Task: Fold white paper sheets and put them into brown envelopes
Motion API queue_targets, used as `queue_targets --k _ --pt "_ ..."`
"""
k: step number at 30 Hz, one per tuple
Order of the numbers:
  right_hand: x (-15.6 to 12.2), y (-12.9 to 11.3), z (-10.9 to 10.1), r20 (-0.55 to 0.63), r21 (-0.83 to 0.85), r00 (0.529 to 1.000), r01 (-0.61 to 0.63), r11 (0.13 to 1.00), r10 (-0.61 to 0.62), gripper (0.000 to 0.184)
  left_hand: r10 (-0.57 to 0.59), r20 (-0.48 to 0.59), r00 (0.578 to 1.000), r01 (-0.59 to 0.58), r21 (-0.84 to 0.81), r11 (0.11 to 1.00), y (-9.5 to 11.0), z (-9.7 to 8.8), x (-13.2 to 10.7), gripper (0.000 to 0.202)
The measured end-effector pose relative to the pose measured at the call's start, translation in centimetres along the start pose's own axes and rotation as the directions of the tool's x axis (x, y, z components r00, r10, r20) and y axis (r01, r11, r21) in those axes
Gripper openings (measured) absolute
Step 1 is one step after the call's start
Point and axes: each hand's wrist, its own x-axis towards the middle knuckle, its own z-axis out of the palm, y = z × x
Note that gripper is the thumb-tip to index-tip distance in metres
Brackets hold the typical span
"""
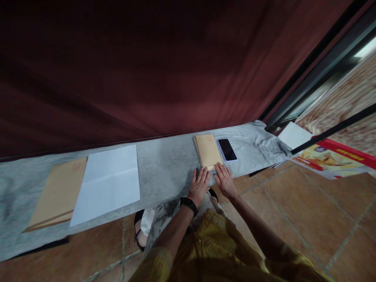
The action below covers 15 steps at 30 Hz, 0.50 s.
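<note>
My left hand (199, 185) lies flat, fingers stretched out, on the grey cloth (164, 168) just below a small stack of brown envelopes (207, 150). My right hand (225, 180) rests beside it, fingers spread, its tips touching the near edge of that stack. Neither hand holds anything. A black band circles my left wrist. A dark phone (227, 149) lies face up just right of the envelopes.
Further left on the cloth lie a creased white sheet (108, 182) and a large brown envelope pile (57, 194). A dark red curtain (147, 70) hangs behind. Tiled floor (308, 219) is at right, with a colourful printed sheet (329, 158) and white paper (293, 135).
</note>
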Motion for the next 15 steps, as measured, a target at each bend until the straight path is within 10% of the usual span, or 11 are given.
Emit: queue_targets --k 8,15 --pt "0.1 -2.4 -1.2 -0.111 0.133 0.994 0.028 0.991 -0.013 0.057 -0.023 -0.101 0.995 0.020 -0.024 1.000 -0.6 -1.1 -2.1 0.068" --pt "-0.1 -7.8 -0.7 -0.091 0.488 0.994 0.100 0.867 -0.063 0.056 -0.340 -0.262 0.903 0.327 -0.095 0.940 -5.4 -3.2 -9.4 0.064"
